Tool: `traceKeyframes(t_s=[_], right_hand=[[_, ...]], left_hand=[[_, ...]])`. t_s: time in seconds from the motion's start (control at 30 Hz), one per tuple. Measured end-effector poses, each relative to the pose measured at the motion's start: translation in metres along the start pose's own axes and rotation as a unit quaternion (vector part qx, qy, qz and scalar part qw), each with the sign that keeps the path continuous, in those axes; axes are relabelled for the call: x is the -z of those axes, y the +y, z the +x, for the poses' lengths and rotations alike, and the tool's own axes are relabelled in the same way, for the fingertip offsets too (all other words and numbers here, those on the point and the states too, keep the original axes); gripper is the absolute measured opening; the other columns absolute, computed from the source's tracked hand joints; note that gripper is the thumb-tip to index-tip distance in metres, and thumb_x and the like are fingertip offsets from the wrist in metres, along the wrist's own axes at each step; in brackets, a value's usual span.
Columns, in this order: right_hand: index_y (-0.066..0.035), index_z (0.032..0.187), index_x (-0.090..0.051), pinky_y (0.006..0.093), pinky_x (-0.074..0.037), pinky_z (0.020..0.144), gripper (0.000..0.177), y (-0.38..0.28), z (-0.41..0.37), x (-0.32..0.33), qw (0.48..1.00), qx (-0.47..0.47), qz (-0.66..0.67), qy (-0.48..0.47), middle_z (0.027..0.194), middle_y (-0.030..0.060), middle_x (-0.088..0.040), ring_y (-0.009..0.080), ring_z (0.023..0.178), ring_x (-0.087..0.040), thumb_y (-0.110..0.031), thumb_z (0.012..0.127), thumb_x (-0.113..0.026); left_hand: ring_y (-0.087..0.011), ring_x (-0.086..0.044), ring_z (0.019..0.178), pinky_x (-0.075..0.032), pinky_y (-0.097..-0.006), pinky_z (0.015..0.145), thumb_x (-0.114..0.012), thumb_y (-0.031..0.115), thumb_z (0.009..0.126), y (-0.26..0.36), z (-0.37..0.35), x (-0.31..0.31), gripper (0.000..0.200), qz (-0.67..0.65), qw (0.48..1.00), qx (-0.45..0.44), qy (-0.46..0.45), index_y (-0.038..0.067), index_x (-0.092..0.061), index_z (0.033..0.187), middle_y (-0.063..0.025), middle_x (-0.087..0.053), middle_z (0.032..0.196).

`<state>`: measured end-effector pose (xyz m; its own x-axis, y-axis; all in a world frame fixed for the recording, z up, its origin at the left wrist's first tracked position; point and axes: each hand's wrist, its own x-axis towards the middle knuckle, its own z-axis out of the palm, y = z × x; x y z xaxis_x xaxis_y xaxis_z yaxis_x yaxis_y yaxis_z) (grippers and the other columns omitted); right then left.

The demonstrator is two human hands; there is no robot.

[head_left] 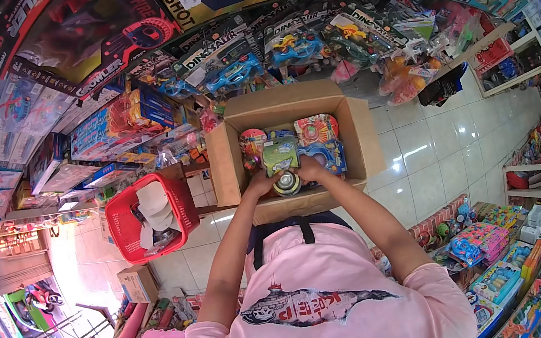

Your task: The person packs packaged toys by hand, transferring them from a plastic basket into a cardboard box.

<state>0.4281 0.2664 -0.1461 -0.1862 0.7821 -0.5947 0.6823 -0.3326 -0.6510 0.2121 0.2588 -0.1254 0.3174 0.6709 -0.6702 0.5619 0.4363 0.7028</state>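
Observation:
An open cardboard box [280, 98] stands in front of me with its flaps spread, holding several packaged toys. Between both hands is a green carded toy pack [280, 155] with a round silver-and-dark piece [286, 182] at its lower end. My left hand [263, 183] closes on the pack's left edge, and my right hand [312, 168] grips the right one. Behind it in the box lie a red-and-yellow pack [317, 129], a blue pack [330, 155] and a round-topped red pack [252, 138]. My fingertips are partly hidden against the card.
A red plastic basket [115, 222] with white paper in it stands to the left of the box. Bagged dinosaur toys [231, 66] hang beyond the box. Boxed toys [120, 123] fill the left shelves, and more toy packs [479, 241] lie at the right behind me.

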Motion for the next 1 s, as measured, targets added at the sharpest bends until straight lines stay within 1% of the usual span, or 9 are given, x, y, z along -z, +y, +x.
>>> traceKeyframes(t_s=[0.1,0.13,0.23,0.4,0.63,0.7,0.83,0.9,1.0], right_hand=[[0.013,0.103,-0.054,0.0358,-0.058,0.051,0.046,-0.030,-0.013,0.008,0.994,-0.088,0.027,-0.053,0.088,0.0252,-0.069,0.0296,0.066,-0.072,-0.030,0.091,-0.067],[0.011,0.103,-0.057,0.0378,-0.059,0.058,0.047,-0.020,-0.003,-0.004,0.996,-0.036,-0.083,0.013,0.089,0.0245,-0.070,0.0303,0.069,-0.072,-0.032,0.090,-0.068],[0.009,0.104,-0.061,0.0399,-0.059,0.066,0.049,-0.026,-0.005,0.004,0.982,-0.025,-0.185,-0.018,0.091,0.0222,-0.071,0.0306,0.071,-0.072,-0.036,0.088,-0.070],[0.008,0.104,-0.064,0.0413,-0.059,0.070,0.050,-0.053,-0.022,0.019,0.984,-0.068,-0.158,-0.035,0.096,0.0219,-0.071,0.0296,0.072,-0.073,-0.039,0.086,-0.070],[0.003,0.094,-0.068,0.0413,-0.057,0.072,0.035,-0.043,-0.030,0.016,0.971,-0.022,-0.224,0.080,0.081,0.0166,-0.072,0.0313,0.076,-0.072,-0.031,0.085,-0.070],[0.001,0.093,-0.068,0.0414,-0.056,0.071,0.030,-0.050,-0.037,0.006,0.960,0.039,-0.236,0.145,0.076,0.0160,-0.071,0.0320,0.077,-0.071,-0.027,0.084,-0.070],[-0.002,0.093,-0.063,0.0432,-0.050,0.065,0.017,-0.121,-0.085,-0.020,0.971,0.155,0.002,0.184,0.075,0.0174,-0.068,0.0310,0.072,-0.068,-0.019,0.089,-0.063],[-0.002,0.091,-0.060,0.0353,-0.047,0.056,0.016,-0.150,-0.107,-0.056,0.954,0.220,0.132,0.153,0.067,0.0100,-0.063,0.0183,0.059,-0.062,-0.017,0.092,-0.062],[-0.002,0.092,-0.059,0.0289,-0.045,0.052,0.016,-0.158,-0.119,-0.134,0.952,0.227,0.203,0.046,0.065,0.0036,-0.058,0.0103,0.056,-0.057,-0.018,0.095,-0.059]], left_hand=[[-0.0264,-0.066,0.100,-0.051,-0.0398,0.089,-0.065,0.047,0.090,-0.063,0.049,-0.027,0.060,0.133,0.984,-0.032,0.110,0.006,-0.054,0.131,-0.0171,-0.069,0.107],[-0.0307,-0.063,0.109,-0.049,-0.0438,0.092,-0.062,0.047,0.091,-0.058,0.051,-0.029,0.057,0.115,0.988,0.052,0.084,0.007,-0.054,0.132,-0.0209,-0.065,0.116],[-0.0353,-0.062,0.112,-0.049,-0.0455,0.092,-0.060,0.045,0.093,-0.020,0.025,-0.022,0.054,0.272,0.961,0.006,0.038,0.010,-0.053,0.133,-0.0234,-0.064,0.118],[-0.0361,-0.064,0.108,-0.049,-0.0419,0.093,-0.067,0.051,0.084,-0.007,0.018,-0.021,0.061,0.261,0.958,0.090,0.072,-0.004,-0.066,0.111,-0.0257,-0.067,0.111],[-0.0254,-0.066,0.101,-0.050,-0.0326,0.087,-0.065,0.037,0.090,-0.003,-0.050,0.005,0.052,0.021,0.993,0.003,0.117,-0.001,-0.058,0.125,-0.0159,-0.068,0.112],[-0.0178,-0.065,0.095,-0.050,-0.0287,0.083,-0.060,0.018,0.095,0.010,-0.087,0.011,0.034,-0.170,0.957,-0.186,0.146,-0.001,-0.058,0.123,-0.0119,-0.068,0.104],[-0.0121,-0.066,0.086,-0.051,-0.0260,0.078,-0.060,0.013,0.096,-0.004,-0.167,0.028,0.023,-0.194,0.926,-0.232,0.228,-0.001,-0.060,0.115,-0.0071,-0.068,0.092],[-0.0134,-0.066,0.083,-0.053,-0.0280,0.075,-0.059,0.013,0.097,-0.043,-0.193,0.031,0.023,-0.201,0.909,-0.243,0.273,-0.001,-0.060,0.115,-0.0081,-0.069,0.091],[-0.0171,-0.068,0.081,-0.053,-0.0304,0.074,-0.060,0.022,0.096,-0.136,-0.218,0.025,0.027,-0.235,0.907,-0.118,0.328,-0.001,-0.062,0.111,-0.0119,-0.070,0.093]])
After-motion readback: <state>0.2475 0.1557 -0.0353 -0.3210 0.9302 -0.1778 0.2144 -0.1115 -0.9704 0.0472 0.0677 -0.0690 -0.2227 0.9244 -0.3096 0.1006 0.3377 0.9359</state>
